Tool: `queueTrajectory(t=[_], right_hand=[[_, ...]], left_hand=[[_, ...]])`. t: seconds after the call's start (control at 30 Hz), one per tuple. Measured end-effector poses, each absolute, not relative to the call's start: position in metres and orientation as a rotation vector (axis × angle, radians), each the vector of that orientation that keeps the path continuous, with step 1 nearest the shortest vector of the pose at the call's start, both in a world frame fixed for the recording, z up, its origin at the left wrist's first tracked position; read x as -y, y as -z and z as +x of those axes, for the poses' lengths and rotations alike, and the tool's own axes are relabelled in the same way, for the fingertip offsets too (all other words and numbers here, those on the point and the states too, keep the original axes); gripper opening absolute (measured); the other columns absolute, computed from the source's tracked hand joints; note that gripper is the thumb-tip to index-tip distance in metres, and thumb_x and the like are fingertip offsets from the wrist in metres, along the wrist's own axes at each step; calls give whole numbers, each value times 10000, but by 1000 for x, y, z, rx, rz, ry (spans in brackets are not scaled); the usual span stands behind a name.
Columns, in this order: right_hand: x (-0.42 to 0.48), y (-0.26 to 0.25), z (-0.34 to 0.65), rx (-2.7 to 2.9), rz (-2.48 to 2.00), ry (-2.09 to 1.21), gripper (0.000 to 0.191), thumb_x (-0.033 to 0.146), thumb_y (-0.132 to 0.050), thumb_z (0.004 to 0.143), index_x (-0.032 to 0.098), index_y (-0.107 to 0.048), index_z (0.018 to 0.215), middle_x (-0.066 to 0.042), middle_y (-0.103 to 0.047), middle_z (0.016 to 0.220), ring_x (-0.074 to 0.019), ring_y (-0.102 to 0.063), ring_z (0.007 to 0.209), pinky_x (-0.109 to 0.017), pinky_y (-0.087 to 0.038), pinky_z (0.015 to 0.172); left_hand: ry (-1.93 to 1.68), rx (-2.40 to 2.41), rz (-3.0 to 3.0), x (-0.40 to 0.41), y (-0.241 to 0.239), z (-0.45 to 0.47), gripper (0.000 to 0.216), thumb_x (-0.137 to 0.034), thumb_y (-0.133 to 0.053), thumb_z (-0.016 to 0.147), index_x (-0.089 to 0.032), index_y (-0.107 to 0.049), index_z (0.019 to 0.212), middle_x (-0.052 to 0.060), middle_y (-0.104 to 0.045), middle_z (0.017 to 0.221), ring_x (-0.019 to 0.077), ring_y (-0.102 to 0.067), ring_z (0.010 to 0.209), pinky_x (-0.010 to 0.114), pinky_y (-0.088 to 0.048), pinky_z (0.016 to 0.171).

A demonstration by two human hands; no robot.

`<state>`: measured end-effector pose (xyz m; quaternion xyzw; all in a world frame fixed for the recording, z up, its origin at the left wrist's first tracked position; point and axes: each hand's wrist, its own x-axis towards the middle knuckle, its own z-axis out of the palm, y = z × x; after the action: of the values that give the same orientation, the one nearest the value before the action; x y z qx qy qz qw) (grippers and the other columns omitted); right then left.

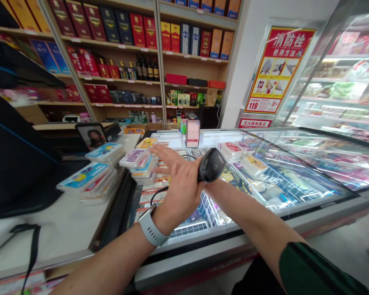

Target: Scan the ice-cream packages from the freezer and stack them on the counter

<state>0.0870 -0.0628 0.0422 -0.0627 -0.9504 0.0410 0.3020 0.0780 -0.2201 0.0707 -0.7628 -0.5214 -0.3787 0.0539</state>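
My left hand [183, 189], with a pale watch on its wrist, is wrapped round a black handheld barcode scanner [213, 165]. The scanner's rounded head points away to the right, and its handle is hidden in my fingers. Crossing beyond it, my right hand [169, 157] reaches leftward with its fingers stretched out. Those fingertips are beside a stack of flat clear plastic boxes with colourful lids [139, 162]; I cannot tell whether they touch it. A yellow-lidded box [146, 142] lies just behind that stack.
More stacked boxes [89, 180] stand on the left counter [64, 229] near a dark screen stand. A glass-topped freezer [298, 164] with wire baskets spreads to the right. A phone [192, 133] stands upright at the back, before shelves of bottles and gift boxes [113, 65].
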Motion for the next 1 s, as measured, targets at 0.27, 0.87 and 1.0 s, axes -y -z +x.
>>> queueTrajectory(t=[0.27,0.87,1.0], right_hand=[[79,-53,38,2635,-49,109,811,585,-600,853,196,-306,1501,-186,-251,1577,-314,-225,1456,-495,-207,1173],[63,-43,75,2669,14,173,566,409,-569,920,116,-468,1393,-150,-438,1481,-222,-338,1409,-391,-204,1201],[63,-44,88,2693,-45,120,457,332,-489,974,103,-486,1369,-129,-489,1460,-190,-365,1399,-366,-230,1198]], left_hand=[[1123,1607,-2293,221,-71,78,530,-165,-513,874,-157,-386,1389,114,-580,1322,250,-493,1259,488,-194,1164],[1104,1567,-2307,219,-68,80,579,-132,-527,852,-142,-365,1408,120,-610,1250,276,-515,1222,501,-267,1111],[1108,1556,-2328,219,-67,80,586,-132,-521,857,-148,-350,1418,120,-607,1265,270,-521,1220,512,-240,1124]])
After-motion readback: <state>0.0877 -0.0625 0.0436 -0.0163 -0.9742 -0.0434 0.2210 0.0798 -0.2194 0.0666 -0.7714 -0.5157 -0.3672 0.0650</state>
